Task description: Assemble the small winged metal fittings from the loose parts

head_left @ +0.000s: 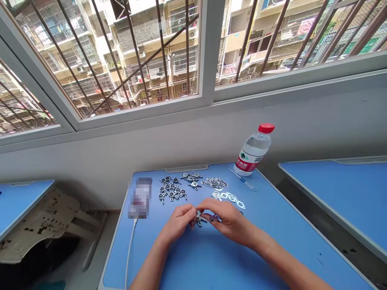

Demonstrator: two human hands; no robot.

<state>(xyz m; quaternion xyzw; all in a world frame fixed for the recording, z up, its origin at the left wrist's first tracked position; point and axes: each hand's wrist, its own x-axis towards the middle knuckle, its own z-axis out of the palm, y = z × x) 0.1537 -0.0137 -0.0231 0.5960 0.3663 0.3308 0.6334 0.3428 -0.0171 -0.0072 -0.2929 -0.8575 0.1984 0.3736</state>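
The left hand (178, 222) and right hand (230, 219) are drawn close together at lower centre of the frame, both pinching a small metal fitting (198, 219) just above the blue tabletop (193, 266), with matching fittings (172, 188) lying ahead of the hands.
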